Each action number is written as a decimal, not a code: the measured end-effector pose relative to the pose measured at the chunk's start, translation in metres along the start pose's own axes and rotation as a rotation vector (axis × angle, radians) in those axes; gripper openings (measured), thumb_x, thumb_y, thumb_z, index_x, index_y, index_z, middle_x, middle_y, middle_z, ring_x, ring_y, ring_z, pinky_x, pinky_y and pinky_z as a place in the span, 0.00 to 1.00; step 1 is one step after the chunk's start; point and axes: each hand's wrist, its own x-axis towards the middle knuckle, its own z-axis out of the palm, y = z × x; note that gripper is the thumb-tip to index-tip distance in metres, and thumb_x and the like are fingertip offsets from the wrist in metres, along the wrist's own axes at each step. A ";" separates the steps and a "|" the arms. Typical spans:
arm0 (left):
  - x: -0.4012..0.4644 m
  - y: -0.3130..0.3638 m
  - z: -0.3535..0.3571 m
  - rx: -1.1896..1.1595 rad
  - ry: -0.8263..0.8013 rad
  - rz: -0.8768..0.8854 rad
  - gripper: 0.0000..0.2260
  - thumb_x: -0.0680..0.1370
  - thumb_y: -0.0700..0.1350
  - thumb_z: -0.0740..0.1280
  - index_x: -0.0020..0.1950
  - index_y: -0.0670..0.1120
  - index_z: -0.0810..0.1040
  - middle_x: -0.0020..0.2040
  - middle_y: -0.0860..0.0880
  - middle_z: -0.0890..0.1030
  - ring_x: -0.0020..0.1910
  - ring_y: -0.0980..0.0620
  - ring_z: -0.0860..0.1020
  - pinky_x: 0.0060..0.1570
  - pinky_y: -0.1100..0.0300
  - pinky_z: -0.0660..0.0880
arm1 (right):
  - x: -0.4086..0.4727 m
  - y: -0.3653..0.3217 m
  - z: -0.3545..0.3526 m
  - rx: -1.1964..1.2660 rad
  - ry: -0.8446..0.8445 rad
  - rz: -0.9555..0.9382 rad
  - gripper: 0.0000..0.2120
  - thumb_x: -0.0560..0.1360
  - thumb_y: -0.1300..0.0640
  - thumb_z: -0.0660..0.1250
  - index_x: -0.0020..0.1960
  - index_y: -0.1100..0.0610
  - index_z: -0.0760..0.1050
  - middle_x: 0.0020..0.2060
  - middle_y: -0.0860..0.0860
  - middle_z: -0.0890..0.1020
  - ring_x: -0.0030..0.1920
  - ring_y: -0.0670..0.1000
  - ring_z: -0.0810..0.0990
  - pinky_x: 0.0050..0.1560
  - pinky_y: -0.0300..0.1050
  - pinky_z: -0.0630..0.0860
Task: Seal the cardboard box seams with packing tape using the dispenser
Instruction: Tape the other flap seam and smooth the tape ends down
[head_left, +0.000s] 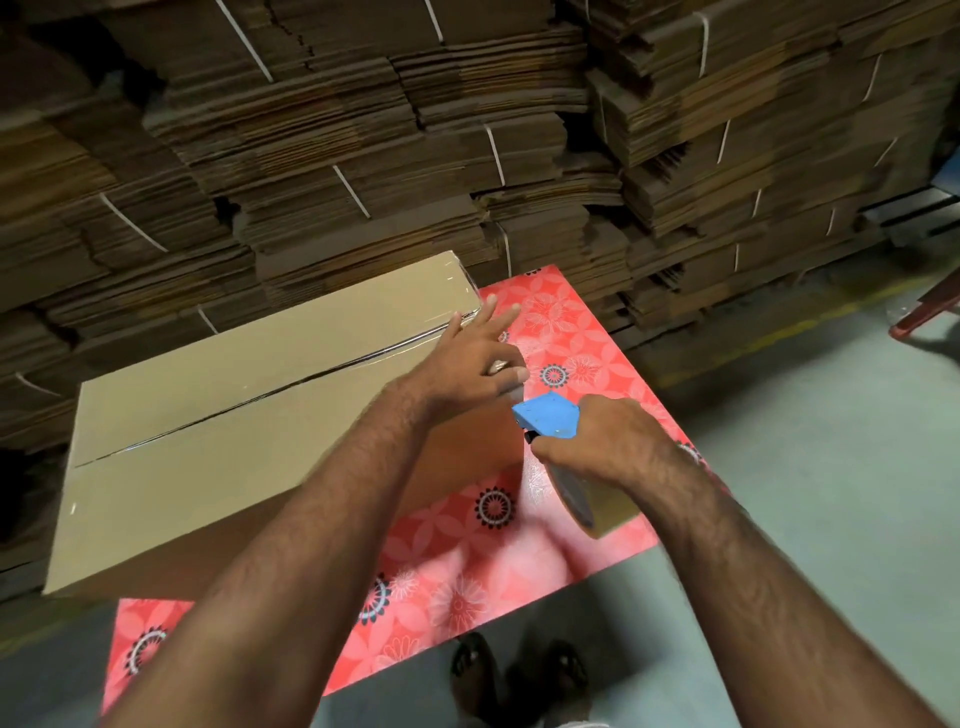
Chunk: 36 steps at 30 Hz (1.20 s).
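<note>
A closed brown cardboard box lies on a red flowered table. Its centre seam runs lengthwise, with shiny clear tape visible along its far part and over the far right corner. My left hand rests on the box's right end at the seam, fingers spread. My right hand grips a blue tape dispenser just right of the box's near right corner. The brown tape roll hangs below that hand, over the table.
Tall stacks of flattened, strapped cardboard fill the background right behind the table. Grey floor lies to the right, with a red chair leg at the far right. My feet stand at the table's near edge.
</note>
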 end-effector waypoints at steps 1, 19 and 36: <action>-0.007 0.001 0.006 -0.033 0.049 0.004 0.17 0.79 0.58 0.58 0.58 0.54 0.82 0.82 0.49 0.54 0.81 0.50 0.42 0.74 0.38 0.39 | 0.001 0.001 0.002 -0.004 0.007 0.000 0.23 0.69 0.37 0.68 0.51 0.56 0.73 0.46 0.55 0.77 0.46 0.57 0.73 0.41 0.45 0.66; -0.013 -0.008 0.017 -0.100 0.052 -0.061 0.11 0.83 0.53 0.60 0.60 0.55 0.80 0.77 0.51 0.66 0.81 0.51 0.52 0.75 0.36 0.43 | -0.023 -0.010 0.026 0.004 0.107 0.098 0.28 0.68 0.36 0.67 0.56 0.56 0.70 0.45 0.54 0.74 0.43 0.57 0.71 0.36 0.45 0.64; -0.014 -0.001 0.033 0.116 0.214 -0.017 0.06 0.79 0.54 0.66 0.55 0.56 0.77 0.70 0.52 0.72 0.77 0.50 0.61 0.74 0.36 0.55 | 0.011 0.025 0.083 -0.148 -0.130 0.160 0.35 0.63 0.32 0.60 0.61 0.54 0.74 0.57 0.56 0.81 0.55 0.60 0.80 0.49 0.46 0.75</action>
